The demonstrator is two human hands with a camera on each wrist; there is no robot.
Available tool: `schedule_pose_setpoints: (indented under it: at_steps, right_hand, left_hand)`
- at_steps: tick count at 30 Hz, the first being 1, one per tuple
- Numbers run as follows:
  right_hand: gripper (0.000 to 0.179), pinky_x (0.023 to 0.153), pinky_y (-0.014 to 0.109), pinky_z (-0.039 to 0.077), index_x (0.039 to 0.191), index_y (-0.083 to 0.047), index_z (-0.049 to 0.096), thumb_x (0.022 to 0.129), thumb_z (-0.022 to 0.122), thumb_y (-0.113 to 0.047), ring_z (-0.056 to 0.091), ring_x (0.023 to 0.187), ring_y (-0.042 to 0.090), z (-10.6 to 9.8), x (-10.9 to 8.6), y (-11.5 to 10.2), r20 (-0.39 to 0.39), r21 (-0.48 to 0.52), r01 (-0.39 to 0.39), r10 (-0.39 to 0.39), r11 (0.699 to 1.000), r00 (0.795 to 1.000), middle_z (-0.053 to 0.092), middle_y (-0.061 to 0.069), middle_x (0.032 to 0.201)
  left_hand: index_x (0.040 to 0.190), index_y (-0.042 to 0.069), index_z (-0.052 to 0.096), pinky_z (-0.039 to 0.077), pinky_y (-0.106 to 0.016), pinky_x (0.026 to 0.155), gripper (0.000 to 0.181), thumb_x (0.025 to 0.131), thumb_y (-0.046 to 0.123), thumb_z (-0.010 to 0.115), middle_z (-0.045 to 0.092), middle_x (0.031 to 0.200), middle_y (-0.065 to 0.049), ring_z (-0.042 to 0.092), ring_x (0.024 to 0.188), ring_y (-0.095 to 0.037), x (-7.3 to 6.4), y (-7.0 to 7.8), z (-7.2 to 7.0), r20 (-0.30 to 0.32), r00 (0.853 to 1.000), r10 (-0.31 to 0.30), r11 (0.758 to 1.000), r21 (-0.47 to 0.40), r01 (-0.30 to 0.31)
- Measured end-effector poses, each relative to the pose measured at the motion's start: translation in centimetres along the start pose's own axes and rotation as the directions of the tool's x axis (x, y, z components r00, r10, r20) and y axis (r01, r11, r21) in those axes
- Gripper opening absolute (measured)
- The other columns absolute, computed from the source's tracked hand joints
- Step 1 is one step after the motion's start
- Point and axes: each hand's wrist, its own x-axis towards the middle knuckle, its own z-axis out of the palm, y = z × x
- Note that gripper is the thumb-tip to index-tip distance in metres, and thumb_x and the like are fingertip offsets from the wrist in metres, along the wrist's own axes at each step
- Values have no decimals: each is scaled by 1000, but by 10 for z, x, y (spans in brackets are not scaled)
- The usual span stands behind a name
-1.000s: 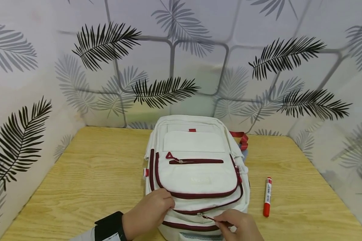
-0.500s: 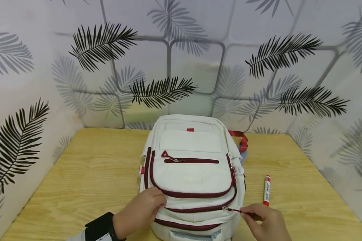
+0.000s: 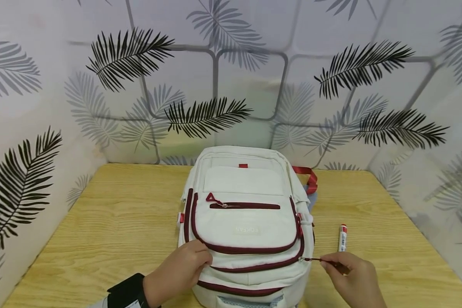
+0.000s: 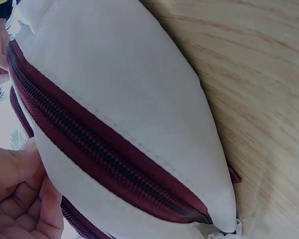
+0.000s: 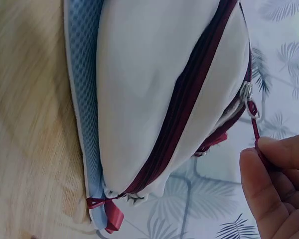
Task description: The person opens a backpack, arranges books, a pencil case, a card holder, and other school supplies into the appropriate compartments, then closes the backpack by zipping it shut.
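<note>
A white backpack (image 3: 250, 226) with dark red zips lies front up on the table. At its lower left side my left hand (image 3: 182, 267) grips the fabric beside a zip, thumb and bent fingers showing in the left wrist view. My right hand (image 3: 354, 273), off the bag's right side, pinches a dark red zipper pull (image 5: 255, 125) between thumb and forefinger. The cord is taut from the metal slider (image 5: 246, 90), which sits at the right end of the middle front zip (image 3: 254, 268). Below the slider, a narrow pale gap shows in the right wrist view.
A red and white marker (image 3: 343, 237) lies right of the backpack, its lower end hidden behind my right hand. A red strap (image 3: 309, 177) sticks out at the bag's upper right. Leaf-patterned walls (image 3: 246, 85) enclose the wooden table (image 3: 127, 214) at back and sides.
My right hand has drawn the zipper pull and slider rightward along the middle front zip, from near its centre to the right side. The left hand keeps its hold on the bag.
</note>
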Motion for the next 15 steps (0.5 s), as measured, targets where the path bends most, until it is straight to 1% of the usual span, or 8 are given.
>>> schedule_pose_setpoints:
  at_steps: [3,6,9,15]
  right_hand:
    - [25,49,9,41,67,-8,67,59,72,14,51,55,-7,0,4,3,2,-10,-26,26,1000,1000,65,1,63]
    - [22,48,9,40,67,-9,67,60,73,12,49,53,-7,0,8,5,-1,-29,-27,27,999,1000,64,0,63]
    - [21,47,9,39,68,-8,67,61,73,11,49,53,-7,0,11,8,2,-43,-34,34,998,999,64,1,63]
    - [20,49,7,41,68,-6,68,61,73,12,52,56,-7,2,16,15,-3,-51,-41,41,998,999,66,3,66]
  left_hand:
    - [70,12,60,43,-18,67,20,65,-6,66,54,73,6,50,71,-8,0,0,-1,-8,1000,4,1000,1,-4]
    - [69,12,60,43,-18,68,20,64,-7,66,54,73,6,50,72,-7,-1,0,-1,-14,1000,0,1000,3,0]
    - [69,13,61,44,-18,68,20,65,-7,65,55,73,6,50,72,-7,-2,1,0,-5,1000,-15,1000,0,15]
    - [69,12,61,44,-17,68,20,65,-7,66,55,74,6,51,73,-7,-1,3,-1,7,999,-33,999,-3,33]
